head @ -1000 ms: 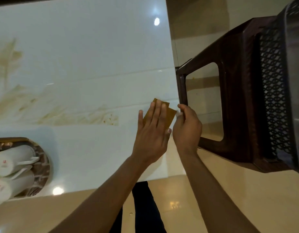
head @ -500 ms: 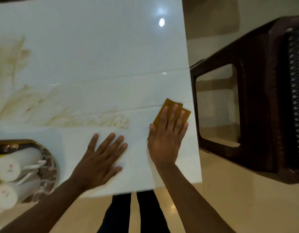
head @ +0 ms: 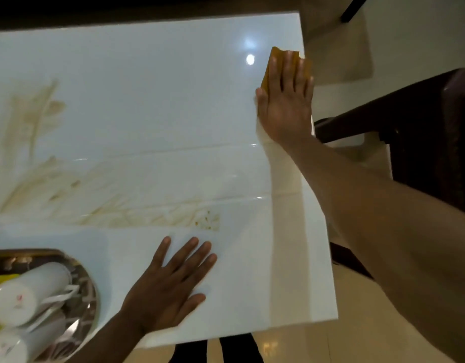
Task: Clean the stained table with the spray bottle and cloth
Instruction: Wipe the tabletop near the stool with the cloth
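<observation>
The glossy white table (head: 147, 100) fills most of the view, with brown streaky stains (head: 152, 216) across its left and middle. My right hand (head: 286, 100) lies flat on an orange-brown cloth (head: 274, 57) at the table's far right edge, fingers pointing away from me. My left hand (head: 171, 284) rests palm down with fingers spread on the near part of the table, holding nothing. No spray bottle is in view.
A round tray (head: 87, 284) with white cups (head: 29, 292) sits at the near left corner. A dark brown plastic chair (head: 422, 132) stands close to the table's right side. Tan tiled floor (head: 317, 344) and my dark trouser legs show below the near edge.
My right hand has slid the cloth along the right edge from the near part toward the far corner. My left hand, set down half a second ago, stays planted near the front edge.
</observation>
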